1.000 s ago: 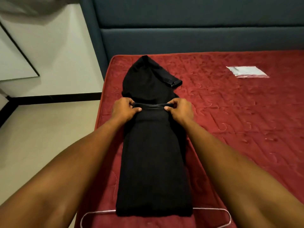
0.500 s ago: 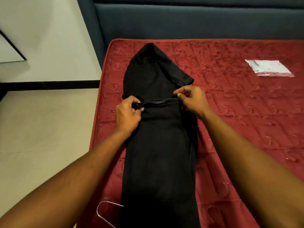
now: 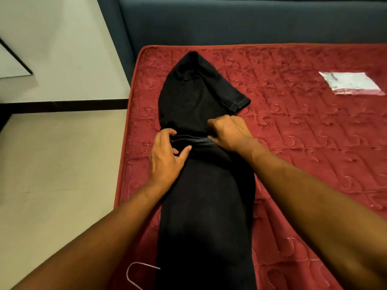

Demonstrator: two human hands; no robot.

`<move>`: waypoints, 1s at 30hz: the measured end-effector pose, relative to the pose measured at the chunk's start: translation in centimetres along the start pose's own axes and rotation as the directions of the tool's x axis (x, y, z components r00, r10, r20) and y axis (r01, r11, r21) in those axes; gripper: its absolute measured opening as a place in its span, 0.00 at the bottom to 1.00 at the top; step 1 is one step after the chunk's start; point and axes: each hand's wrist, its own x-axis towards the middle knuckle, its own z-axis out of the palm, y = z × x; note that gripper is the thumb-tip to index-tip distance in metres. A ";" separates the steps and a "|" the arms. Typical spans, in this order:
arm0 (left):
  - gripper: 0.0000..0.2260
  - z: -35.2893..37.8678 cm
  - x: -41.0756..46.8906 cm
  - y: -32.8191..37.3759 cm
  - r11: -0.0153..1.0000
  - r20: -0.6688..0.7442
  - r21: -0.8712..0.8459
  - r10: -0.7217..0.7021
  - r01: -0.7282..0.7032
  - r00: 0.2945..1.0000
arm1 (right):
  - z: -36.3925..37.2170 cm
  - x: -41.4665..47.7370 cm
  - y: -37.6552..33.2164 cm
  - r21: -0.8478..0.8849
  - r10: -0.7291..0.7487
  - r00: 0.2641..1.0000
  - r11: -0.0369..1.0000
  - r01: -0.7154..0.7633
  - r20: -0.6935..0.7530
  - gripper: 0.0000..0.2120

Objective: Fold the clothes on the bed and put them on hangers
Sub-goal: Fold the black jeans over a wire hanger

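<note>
Leftmost, a wire hanger (image 3: 134, 271) pokes out from under the near end of the jeans (image 3: 205, 216), by the left edge of the bed (image 3: 314, 132).

Jeans lie flat along that side of the bed. Long axis runs straight away from the person toward the headboard. A doubled-back edge crosses the strip about midway, square to that axis.

Left hand (image 3: 167, 158) is at the left end of that edge, thumb and curled fingers pinching the band. Right hand (image 3: 228, 132) is at the right end, a little farther up the bed, fingers curled down and gripping the cloth. Neither hand is clearly nearer; the edge spans between them.

One leg hem (image 3: 240, 102) splays rightward just beyond the right hand.

Judgement: the next fold needs both ends carried evenly along the long axis, else it skews.

White packet (image 3: 351, 83) lies far right, well apart.
</note>
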 end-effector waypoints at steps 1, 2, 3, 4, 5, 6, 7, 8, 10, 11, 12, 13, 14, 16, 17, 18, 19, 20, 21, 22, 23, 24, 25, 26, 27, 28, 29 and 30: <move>0.25 0.1 -0.6 0.4 1.000 -0.014 -0.006 0.001 -0.002 1.000 | -0.4 0.1 0.4 0.027 0.018 0.999 0.999 -0.017 -0.028 0.14; 0.26 0.1 -1.2 0.8 0.999 -0.034 0.001 0.037 -0.037 0.999 | -0.8 0.1 0.9 0.066 0.050 0.997 0.997 -0.046 -0.058 0.12; 0.23 0.3 -1.8 1.2 0.994 -0.040 0.014 0.110 -0.109 0.993 | -1.2 0.1 1.5 0.107 0.091 0.993 0.991 -0.082 -0.078 0.11; 0.19 0.6 -2.4 1.5 0.977 0.001 0.048 0.209 -0.209 0.978 | -1.6 0.1 2.1 0.145 0.125 0.988 0.983 -0.112 -0.085 0.11; 0.15 0.9 -2.7 1.7 0.945 0.106 0.092 0.304 -0.314 0.947 | -1.7 0.2 2.5 0.176 0.148 0.986 0.976 -0.131 -0.083 0.11; 0.16 1.4 -2.8 1.9 0.908 0.253 0.147 0.348 -0.391 0.903 | -1.8 0.3 2.8 0.198 0.157 0.984 0.970 -0.138 -0.088 0.11; 0.21 2.2 -2.8 2.0 0.868 0.403 0.222 0.332 -0.443 0.853 | -1.8 0.3 3.0 0.213 0.162 0.981 0.968 -0.137 -0.105 0.12; 0.26 3.0 -2.6 2.2 0.820 0.511 0.315 0.277 -0.477 0.814 | -1.9 0.3 3.1 0.218 0.164 0.977 0.967 -0.132 -0.134 0.12; 0.31 4.4 -1.7 2.6 0.718 0.584 0.477 0.172 -0.507 0.793 | -1.9 0.2 2.9 0.199 0.150 0.962 0.974 -0.104 -0.230 0.13; 0.32 4.9 -1.2 2.8 0.684 0.601 0.515 0.142 -0.517 0.787 | -1.9 0.1 2.8 0.198 0.147 0.947 0.976 -0.092 -0.284 0.13; 0.33 5.4 -0.8 2.9 0.669 0.619 0.531 0.114 -0.521 0.777 | -2.0 -0.1 2.6 0.220 0.156 0.933 0.972 -0.086 -0.324 0.13; 0.33 5.7 -0.5 3.0 0.656 0.633 0.543 0.089 -0.524 0.769 | -2.1 -0.3 2.5 0.258 0.160 0.927 0.963 -0.072 -0.338 0.12; 0.33 5.8 -0.3 3.1 0.644 0.646 0.555 0.067 -0.527 0.761 | -2.3 -0.7 2.3 0.295 0.144 0.934 0.955 -0.044 -0.328 0.12; 0.33 5.6 -0.1 3.0 0.632 0.666 0.559 0.043 -0.537 0.745 | -2.0 -1.4 1.9 0.347 0.050 0.971 0.937 0.035 -0.232 0.14; 0.33 5.3 -0.1 2.8 0.638 0.679 0.542 0.051 -0.547 0.733 | -1.8 -2.0 1.6 0.364 0.014 0.987 0.930 0.045 -0.159 0.15; 0.31 4.7 -0.2 2.3 0.662 0.682 0.508 0.082 -0.551 0.727 | -1.5 -2.7 1.1 0.377 0.016 0.996 0.926 0.020 -0.092 0.14; 0.29 3.9 -0.3 1.7 0.708 0.672 0.451 0.131 -0.544 0.728 | -1.0 -3.5 0.7 0.387 0.037 0.998 0.922 -0.014 -0.054 0.14; 0.26 3.0 -0.4 0.9 0.761 0.645 0.383 0.187 -0.524 0.741 | -0.5 -4.5 0.4 0.390 0.065 0.997 0.920 -0.047 -0.032 0.13; 0.23 2.0 -0.8 -0.2 0.805 0.590 0.328 0.234 -0.494 0.773 | 0.3 -5.5 0.0 0.379 0.090 0.996 0.922 -0.081 -0.007 0.12; 0.20 0.8 -0.8 -0.8 0.835 0.524 0.297 0.263 -0.463 0.810 | 0.4 -6.3 -0.4 0.359 0.109 0.993 0.926 -0.116 0.038 0.11; 0.18 -0.1 -1.1 -1.4 0.854 0.461 0.293 0.268 -0.430 0.846 | 0.8 -6.9 -0.7 0.343 0.124 0.988 0.928 -0.147 0.088 0.10; 0.16 -1.0 -1.0 -1.5 0.864 0.396 0.304 0.268 -0.401 0.878 | 0.7 -7.1 -0.8 0.335 0.146 0.982 0.925 -0.178 0.119 0.08; 0.13 -1.7 -0.8 -1.3 0.867 0.323 0.319 0.281 -0.383 0.904 | 0.3 -6.9 -0.8 0.339 0.182 0.976 0.917 -0.212 0.116 0.07; 0.10 -2.2 -0.2 -0.7 0.863 0.231 0.333 0.317 -0.381 0.920 | -0.4 -6.5 -0.8 0.344 0.235 0.969 0.906 -0.248 0.079 0.08; 0.07 -2.5 0.8 0.1 0.857 0.155 0.335 0.359 -0.391 0.920 | -1.1 -5.6 -0.6 0.351 0.293 0.956 0.896 -0.274 -0.001 0.09; 0.06 -2.7 2.0 0.9 0.849 0.106 0.333 0.398 -0.410 0.911 | -1.8 -4.7 -0.5 0.366 0.350 0.931 0.884 -0.290 -0.108 0.11; 0.06 -2.8 3.5 1.8 0.839 0.087 0.336 0.424 -0.428 0.901 | -2.7 -3.5 -0.2 0.399 0.418 0.881 0.863 -0.310 -0.219 0.13; 0.09 -2.7 4.9 2.4 0.826 0.111 0.351 0.432 -0.442 0.895 | -3.7 -2.3 0.0 0.456 0.506 0.810 0.820 -0.345 -0.297 0.13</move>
